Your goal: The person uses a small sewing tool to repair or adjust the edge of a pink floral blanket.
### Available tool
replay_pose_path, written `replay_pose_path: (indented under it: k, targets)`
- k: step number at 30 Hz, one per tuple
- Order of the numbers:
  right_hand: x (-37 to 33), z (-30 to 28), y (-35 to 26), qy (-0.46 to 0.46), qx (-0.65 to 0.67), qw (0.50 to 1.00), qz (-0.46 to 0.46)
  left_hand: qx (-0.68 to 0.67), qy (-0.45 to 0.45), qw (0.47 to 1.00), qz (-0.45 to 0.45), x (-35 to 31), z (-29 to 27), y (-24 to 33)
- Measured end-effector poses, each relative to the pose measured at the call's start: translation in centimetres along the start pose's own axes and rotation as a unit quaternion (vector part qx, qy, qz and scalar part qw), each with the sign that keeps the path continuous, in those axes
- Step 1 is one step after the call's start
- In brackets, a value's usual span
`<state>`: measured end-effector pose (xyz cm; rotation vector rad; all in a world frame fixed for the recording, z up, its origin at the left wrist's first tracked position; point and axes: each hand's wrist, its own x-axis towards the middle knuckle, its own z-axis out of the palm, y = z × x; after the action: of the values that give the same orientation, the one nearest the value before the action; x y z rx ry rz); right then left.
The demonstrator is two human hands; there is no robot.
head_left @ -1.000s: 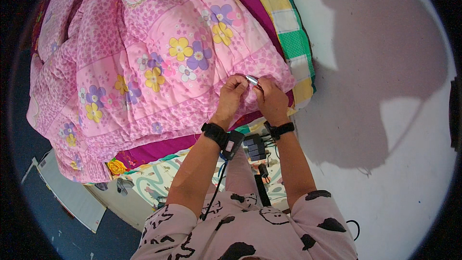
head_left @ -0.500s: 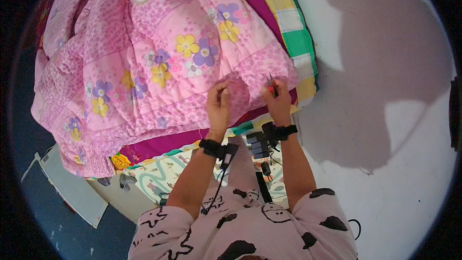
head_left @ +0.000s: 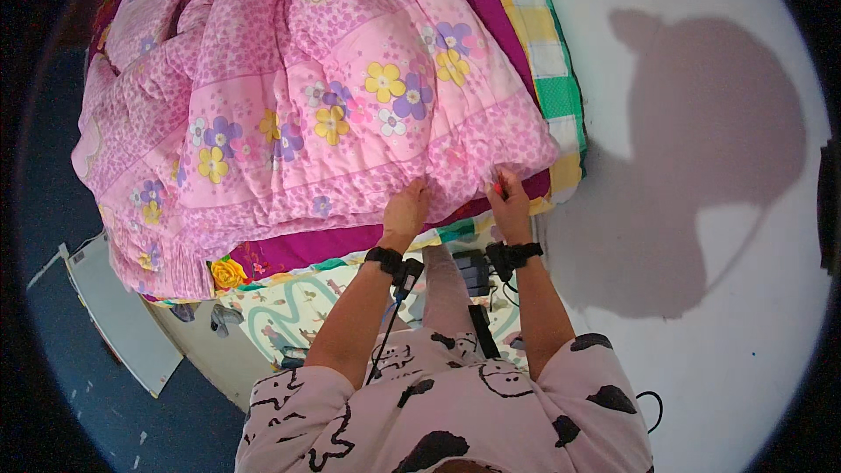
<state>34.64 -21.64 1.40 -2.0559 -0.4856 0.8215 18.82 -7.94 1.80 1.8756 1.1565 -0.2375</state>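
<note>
A thick pink quilt (head_left: 298,123) with purple, yellow and white flowers lies bunched in front of me. At its near edge my left hand (head_left: 406,213) is closed, fingertips pinching the fabric. Close to the quilt's near right corner is my right hand (head_left: 512,210), closed around small scissors with red-and-black handles (head_left: 498,188). Only a bit of red shows between the fingers now; the blades are hidden against the quilt. Both wrists wear black straps with small devices and cables.
Under the quilt lie a magenta cloth (head_left: 307,250) and a green, yellow and white checked mattress edge (head_left: 558,101). A white wall (head_left: 666,368) carrying a shadow rises at right. A pale board (head_left: 123,324) stands at lower left above a dark blue floor (head_left: 61,385).
The quilt sits lower and farther right in view. My left hand has shifted down and right along its edge; my right hand is slightly lower, and the scissors' blades no longer show.
</note>
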Motion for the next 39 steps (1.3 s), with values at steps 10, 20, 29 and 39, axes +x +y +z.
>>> replay_pose_path:
  k: [10, 20, 29, 39]
  targets:
    - [1.2, 0.0, 3.2, -0.006, 0.043, 0.998, -0.051, -0.508, 0.019, 0.861, -0.026, -6.5, -4.8, -3.2]
    - [-1.0, -1.9, 1.3, -0.023, -0.164, 0.983, -0.079, -0.454, 0.183, 0.869, -0.076, -19.7, -17.3, -11.3]
    - [-8.4, 5.5, -5.6, -0.197, -0.246, 0.932, -0.178, -0.477, 0.366, 0.785, -0.152, -37.9, -20.0, -24.5]
    - [-22.0, 17.3, -14.4, -0.311, -0.293, 0.869, -0.249, -0.437, 0.512, 0.702, -0.233, -61.9, -18.4, -37.4]
